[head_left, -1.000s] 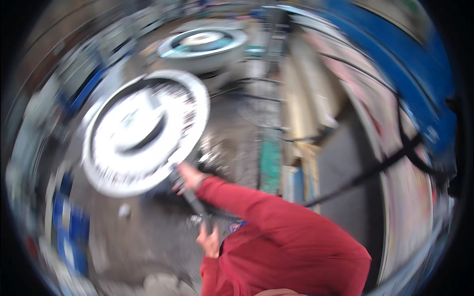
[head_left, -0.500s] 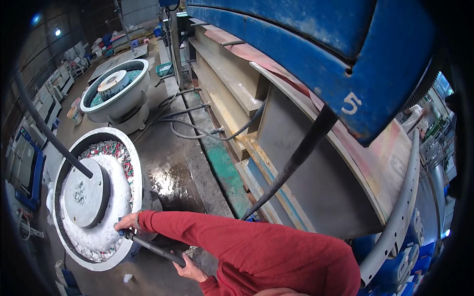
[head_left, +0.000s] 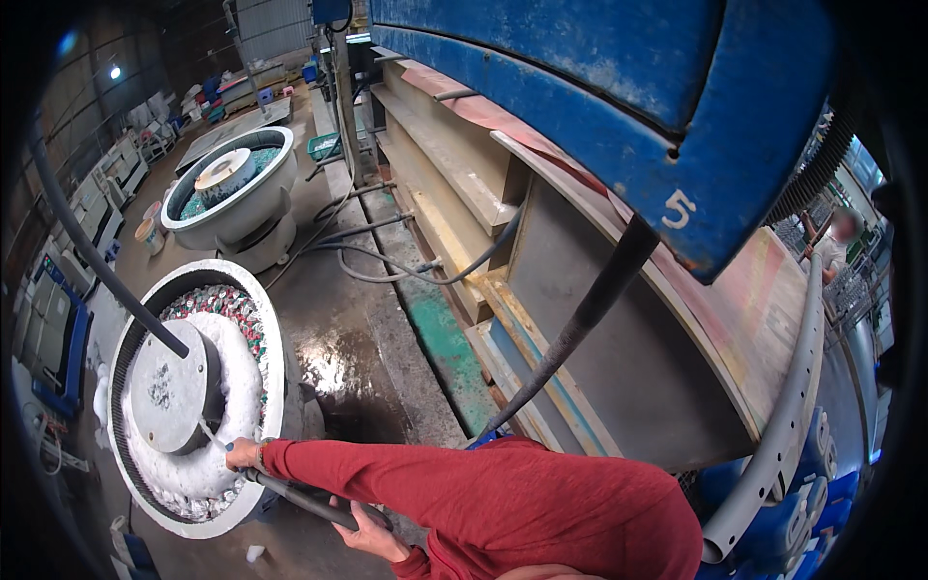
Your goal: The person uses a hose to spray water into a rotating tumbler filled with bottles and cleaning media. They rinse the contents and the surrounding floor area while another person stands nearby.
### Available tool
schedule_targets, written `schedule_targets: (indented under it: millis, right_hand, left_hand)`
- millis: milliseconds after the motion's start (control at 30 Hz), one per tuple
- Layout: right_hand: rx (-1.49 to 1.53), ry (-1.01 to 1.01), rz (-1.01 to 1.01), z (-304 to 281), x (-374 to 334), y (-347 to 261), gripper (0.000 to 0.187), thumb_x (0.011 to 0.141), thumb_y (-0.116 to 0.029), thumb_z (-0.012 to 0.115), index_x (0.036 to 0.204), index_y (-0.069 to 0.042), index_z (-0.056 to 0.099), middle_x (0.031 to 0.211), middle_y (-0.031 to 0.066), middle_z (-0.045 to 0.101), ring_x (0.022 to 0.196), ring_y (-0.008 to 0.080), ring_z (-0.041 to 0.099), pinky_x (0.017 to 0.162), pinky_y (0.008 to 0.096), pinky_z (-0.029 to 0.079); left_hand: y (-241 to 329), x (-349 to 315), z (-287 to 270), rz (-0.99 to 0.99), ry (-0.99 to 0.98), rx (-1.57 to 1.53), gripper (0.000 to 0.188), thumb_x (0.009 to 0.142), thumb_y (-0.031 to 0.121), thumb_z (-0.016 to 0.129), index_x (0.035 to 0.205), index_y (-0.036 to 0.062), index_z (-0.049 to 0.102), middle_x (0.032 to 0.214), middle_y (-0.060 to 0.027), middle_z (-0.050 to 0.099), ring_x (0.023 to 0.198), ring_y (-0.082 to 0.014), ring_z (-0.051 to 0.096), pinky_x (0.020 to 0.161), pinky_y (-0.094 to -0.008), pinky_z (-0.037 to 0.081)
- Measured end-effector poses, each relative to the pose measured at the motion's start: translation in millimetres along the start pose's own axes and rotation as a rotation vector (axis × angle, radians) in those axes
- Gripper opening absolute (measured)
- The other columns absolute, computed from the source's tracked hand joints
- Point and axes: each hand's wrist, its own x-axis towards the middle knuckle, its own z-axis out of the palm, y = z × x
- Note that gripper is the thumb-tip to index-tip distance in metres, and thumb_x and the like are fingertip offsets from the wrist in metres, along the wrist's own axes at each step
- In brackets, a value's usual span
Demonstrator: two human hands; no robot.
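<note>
My right hand [head_left: 246,454] is closed round the front end of a thick black hose [head_left: 300,499], over the near rim of a round grey tub [head_left: 274,367]. A thin stream of water [head_left: 211,435] leaves the hose end toward the base of the tub's central drum [head_left: 174,391]. Farther back along the hose, my left hand [head_left: 372,534] grips it from below, with the thumb up. White foam [head_left: 174,476] fills much of the ring round the drum. Small red, green and grey pieces [head_left: 232,309] show at its far side.
A second tub [head_left: 290,159] with green pieces stands beyond. A blue machine housing [head_left: 599,87] overhangs at upper right, with a dark pipe [head_left: 580,333] below. Hoses [head_left: 372,275] cross the wet floor. Blue containers [head_left: 797,517] stand at right; another person [head_left: 831,256] is behind.
The water stream now shows at the hose end, running toward the drum. Both hands keep hold of the hose. The view has shifted slightly, and more of the person at right is visible.
</note>
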Motion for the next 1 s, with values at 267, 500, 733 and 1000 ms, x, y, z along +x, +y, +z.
schedule_targets:
  millis: [267, 500, 733, 1000]
  right_hand:
    - [0.110, -0.160, 0.067, -26, -6, 49, 0.021, 0.061, -0.012, 0.059, 0.079, -0.002, 0.056, 0.074, 0.0100, 0.055, 0.063, 0.0219, 0.056, 0.053, 0.0348, 0.049]
    - [0.436, -0.355, 0.199, -28, -50, 34, 0.018, 0.071, -0.007, 0.054, 0.087, -0.007, 0.046, 0.074, 0.0060, 0.045, 0.060, 0.0181, 0.050, 0.047, 0.0370, 0.051]
    - [0.291, -0.427, 0.253, 21, -79, 18, 0.019, 0.070, -0.010, 0.057, 0.085, -0.009, 0.045, 0.072, 0.0045, 0.044, 0.055, 0.0172, 0.049, 0.044, 0.0386, 0.050]
    - [0.441, -0.472, 0.265, -23, -61, 44, 0.020, 0.073, -0.014, 0.057, 0.087, -0.005, 0.047, 0.070, 0.0083, 0.048, 0.054, 0.0222, 0.051, 0.047, 0.0406, 0.049]
  left_hand:
    - [2, -14, 5, -0.187, 0.049, 0.030, 0.026, 0.076, 0.001, 0.054, 0.101, -0.0031, 0.055, 0.089, -0.0094, 0.059, 0.081, -0.0176, 0.056, 0.075, -0.0286, 0.045]
    - [-12, -33, -15, 0.105, 0.153, 0.199, 0.017, 0.075, 0.008, 0.061, 0.092, 0.0075, 0.061, 0.058, 0.0038, 0.049, 0.048, -0.0036, 0.044, 0.044, -0.0219, 0.036]
    - [-7, -47, -16, -0.036, 0.337, 0.117, 0.014, 0.074, 0.007, 0.061, 0.088, 0.0068, 0.060, 0.055, 0.0064, 0.044, 0.052, -0.0013, 0.039, 0.047, -0.0202, 0.033]
    - [-8, -46, -8, 0.051, 0.251, 0.186, 0.019, 0.073, 0.008, 0.063, 0.092, 0.0057, 0.061, 0.063, 0.0033, 0.052, 0.059, -0.0016, 0.045, 0.053, -0.0205, 0.039]
